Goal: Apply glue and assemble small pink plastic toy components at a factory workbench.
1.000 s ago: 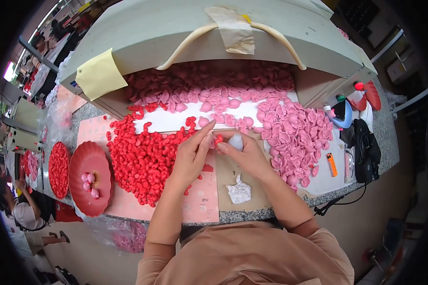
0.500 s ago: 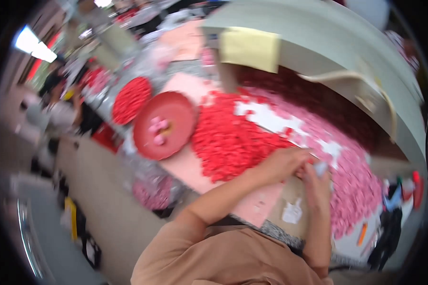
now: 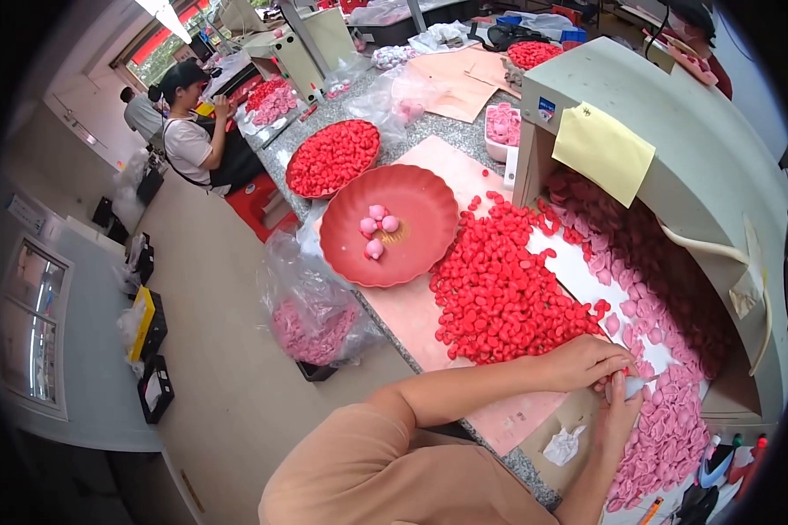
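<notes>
My left hand (image 3: 589, 363) and my right hand (image 3: 618, 415) meet at the right of the worktable, fingers closed together. A speck of red shows at their fingertips, perhaps one of the small red pieces, mostly hidden by the fingers. My right hand grips a small whitish, translucent thing (image 3: 636, 386) whose kind is unclear. Left of the hands spreads a heap of small glossy red pieces (image 3: 508, 293). Beside and beyond my right hand lies a heap of thin pink pieces (image 3: 665, 433). A red scalloped dish (image 3: 350, 241) holds several round pink pieces with bits of red.
A curved grey-green housing (image 3: 674, 131) with a yellow note (image 3: 602, 150) arches over the heaps. Another bowl of red pieces (image 3: 334, 157) stands farther left. A crumpled white tissue (image 3: 564, 446) lies near my right forearm. One co-worker (image 3: 193, 131) sits at far left.
The view has steadied and shifted, so the table and dish appear farther right and more of the far bench shows. My hands stay together at the heaps' edge, in nearly the same pose.
</notes>
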Demonstrator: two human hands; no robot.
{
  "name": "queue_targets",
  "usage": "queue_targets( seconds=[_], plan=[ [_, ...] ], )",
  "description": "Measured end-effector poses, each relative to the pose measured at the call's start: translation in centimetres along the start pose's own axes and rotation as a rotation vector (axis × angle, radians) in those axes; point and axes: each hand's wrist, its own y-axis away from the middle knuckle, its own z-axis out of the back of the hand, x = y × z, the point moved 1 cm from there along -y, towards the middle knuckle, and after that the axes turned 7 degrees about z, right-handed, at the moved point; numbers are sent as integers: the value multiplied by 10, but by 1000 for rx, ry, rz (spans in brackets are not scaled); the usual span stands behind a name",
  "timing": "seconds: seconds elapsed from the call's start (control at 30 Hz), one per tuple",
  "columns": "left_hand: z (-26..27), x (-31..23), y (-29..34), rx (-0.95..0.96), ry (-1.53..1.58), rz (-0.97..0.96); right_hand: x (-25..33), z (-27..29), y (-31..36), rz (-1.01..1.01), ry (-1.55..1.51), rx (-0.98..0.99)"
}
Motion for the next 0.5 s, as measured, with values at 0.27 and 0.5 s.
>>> queue_targets(
  seconds=[0.27, 0.5],
  plan=[
    [5, -11, -2, 78, -14, 56, 3, -5, 3, 2, 24, -23],
    [11, -13, 1, 59, -13, 228, 3, -10, 0, -51, 61, 88]
  ],
)
